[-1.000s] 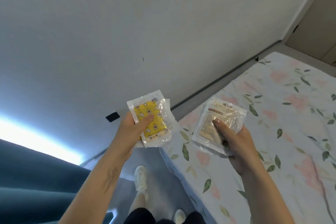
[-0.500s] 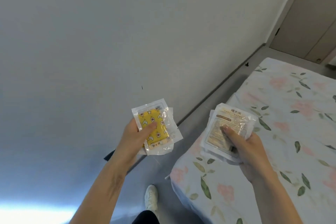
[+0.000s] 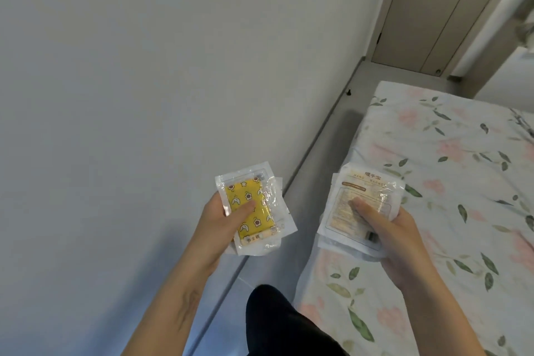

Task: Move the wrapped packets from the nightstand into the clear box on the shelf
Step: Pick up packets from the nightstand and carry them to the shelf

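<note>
Nearest the camera, a dark-clad leg (image 3: 283, 324) shows at the bottom edge, with both bare forearms reaching forward above it. The left hand (image 3: 224, 225) holds a small stack of clear-wrapped packets, the top one a yellow packet (image 3: 250, 212) printed with stars and faces — the thumb lies across its face and the fingers curl out of sight beneath the stack, so the packets are pinched between thumb above and fingers below. The right hand (image 3: 401, 237) grips a second stack in the same way, its thumb pressed on the printed label of a white hand-warmer packet (image 3: 351, 202), the fingers hidden underneath. The right stack hangs over the edge of a bed with a floral sheet (image 3: 450, 182); the left stack hangs over the grey floor (image 3: 315, 179) beside the wall (image 3: 144, 95). Farther off — past the foot of the bed — stands a closed door (image 3: 439, 9).
</note>
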A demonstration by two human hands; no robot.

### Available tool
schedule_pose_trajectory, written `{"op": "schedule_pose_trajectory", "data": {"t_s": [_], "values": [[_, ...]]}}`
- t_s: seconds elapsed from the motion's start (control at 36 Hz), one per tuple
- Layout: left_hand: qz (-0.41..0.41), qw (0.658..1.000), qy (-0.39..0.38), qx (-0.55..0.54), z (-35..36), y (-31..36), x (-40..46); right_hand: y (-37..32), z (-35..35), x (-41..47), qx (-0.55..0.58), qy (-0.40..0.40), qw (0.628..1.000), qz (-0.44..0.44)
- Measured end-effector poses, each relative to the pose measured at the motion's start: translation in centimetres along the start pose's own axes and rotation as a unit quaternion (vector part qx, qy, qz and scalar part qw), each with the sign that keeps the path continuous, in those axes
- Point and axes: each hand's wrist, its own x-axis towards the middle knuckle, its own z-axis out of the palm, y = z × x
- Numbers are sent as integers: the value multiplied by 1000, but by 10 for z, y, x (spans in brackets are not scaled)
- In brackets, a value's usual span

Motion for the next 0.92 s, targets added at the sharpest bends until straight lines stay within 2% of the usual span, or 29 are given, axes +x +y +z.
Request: {"op": "schedule_pose_trajectory", "data": {"t_s": [0.39,0.56,0.72,0.92], "values": [[-10,998,-60,5,27,46,159,-30,34,126,11,55,998,-12],[0,996,-81,33,85,78,274,-59,10,229,34,96,995,-16],[5,991,-101,83,168,124,391,-123,-36,340,31,160,986,-25],[21,989,-121,83,235,181,486,-201,-73,426,13,148,988,-49]]}}
